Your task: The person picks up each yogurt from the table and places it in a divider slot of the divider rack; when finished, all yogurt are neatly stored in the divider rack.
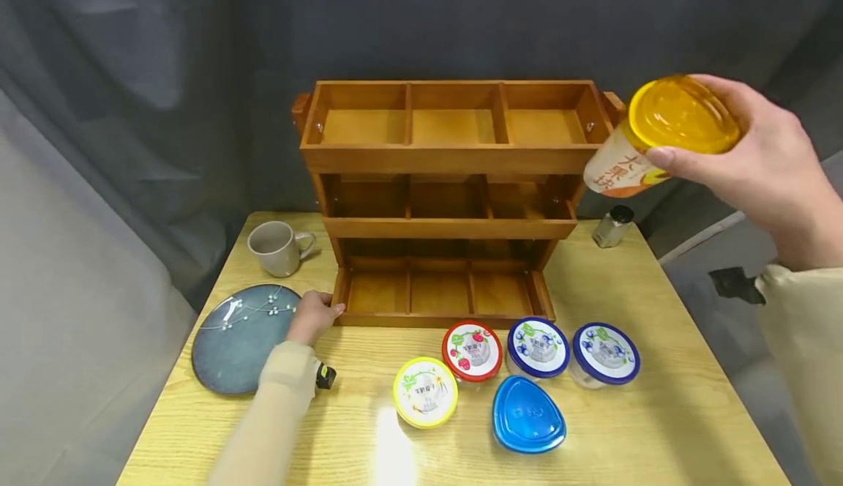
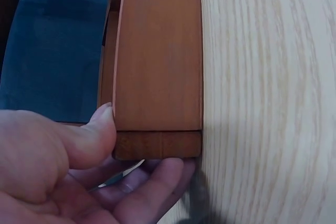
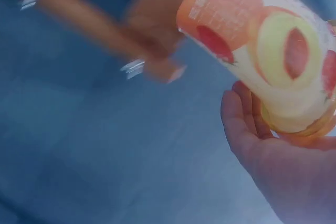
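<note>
My right hand (image 1: 767, 156) grips a fruit cup (image 1: 626, 160) with a translucent yellow lid, tilted in the air beside the top right of a wooden tiered rack (image 1: 448, 158). In the right wrist view the fruit cup (image 3: 289, 51) shows a peach print, and the fingers wrap it near its lid. At the rack's lower left corner, my left hand (image 1: 317, 316) holds the end of the bottom tier. The left wrist view shows the thumb (image 2: 97, 135) against the inner side of that wooden wall (image 2: 160, 51) and the other fingers under its end.
Before the rack stand pudding cups with yellow (image 1: 425, 392), red (image 1: 471, 351) and blue (image 1: 538, 348) lids, another blue-lidded cup (image 1: 606, 353) and a cup with a plain blue lid (image 1: 528, 414). A plate (image 1: 244, 339) and mug (image 1: 276, 249) are left; a small jar (image 1: 613, 227) is right.
</note>
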